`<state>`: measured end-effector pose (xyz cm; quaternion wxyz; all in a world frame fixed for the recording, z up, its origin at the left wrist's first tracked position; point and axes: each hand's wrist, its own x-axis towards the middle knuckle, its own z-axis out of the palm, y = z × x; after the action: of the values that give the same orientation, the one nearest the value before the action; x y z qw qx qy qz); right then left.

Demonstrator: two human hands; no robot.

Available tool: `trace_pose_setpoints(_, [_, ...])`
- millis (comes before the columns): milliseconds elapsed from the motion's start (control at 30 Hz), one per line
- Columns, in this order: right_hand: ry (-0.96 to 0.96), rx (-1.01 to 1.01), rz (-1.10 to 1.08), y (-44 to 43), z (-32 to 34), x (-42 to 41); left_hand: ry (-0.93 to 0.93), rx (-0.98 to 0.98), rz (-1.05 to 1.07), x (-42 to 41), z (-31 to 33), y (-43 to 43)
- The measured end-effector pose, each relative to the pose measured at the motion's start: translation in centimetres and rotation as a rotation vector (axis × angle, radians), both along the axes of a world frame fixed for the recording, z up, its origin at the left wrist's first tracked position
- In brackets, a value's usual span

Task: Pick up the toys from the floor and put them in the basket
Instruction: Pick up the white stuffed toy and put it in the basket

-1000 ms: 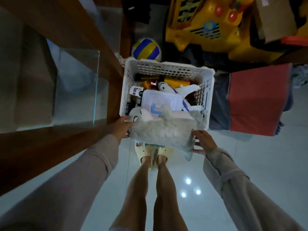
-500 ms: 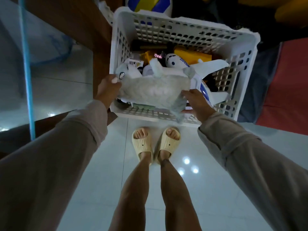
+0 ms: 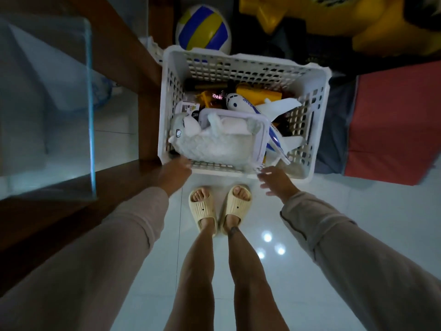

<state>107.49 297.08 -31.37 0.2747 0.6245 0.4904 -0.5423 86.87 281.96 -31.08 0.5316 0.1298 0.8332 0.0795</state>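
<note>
A white slotted plastic basket stands on the floor in front of my feet. A grey-white plush animal lies in its near side, partly over a clear lidded box. A white and blue toy plane and yellow toys fill the rest. My left hand is at the basket's near left corner, fingers at the rim just under the plush. My right hand hovers at the near right rim, fingers spread, holding nothing.
A wooden table with a glass top stands at the left, its leg touching the basket. A blue, yellow and white ball sits behind the basket. A yellow ride-on toy and a red cloth-covered object are at the right. Glossy white tiles lie below.
Both hands let go of the plush animal, which now lies in the basket. My hands have drawn back to the near rim, the right one opening.
</note>
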Motion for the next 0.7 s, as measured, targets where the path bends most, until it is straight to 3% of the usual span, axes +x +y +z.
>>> trace_pose_setpoints(100, [-0.072, -0.073, 0.028, -2.1, 5.3, 3.3, -0.136, -0.067, 0.047, 3.0, 5.9, -3.1])
trace_pose_setpoints(200, [-0.118, -0.046, 0.077, -4.3, 11.3, 6.3, -0.147, -0.118, -0.046, 5.4, 12.2, -6.6])
trace_pose_setpoints(433, [-0.095, -0.071, 0.035, -8.6, 24.4, 11.2, -0.161, -0.192, -0.046, 8.8, 23.0, -13.5])
trace_pose_setpoints(600, [-0.06, -0.029, -0.02, -12.3, 28.9, 13.2, -0.154, -0.242, -0.113, 9.6, 27.5, -16.1])
trace_pose_setpoints(700, [-0.144, -0.009, 0.202, -14.4, 30.0, 13.6, -0.135, -0.224, -0.139, 9.3, 28.8, -16.7])
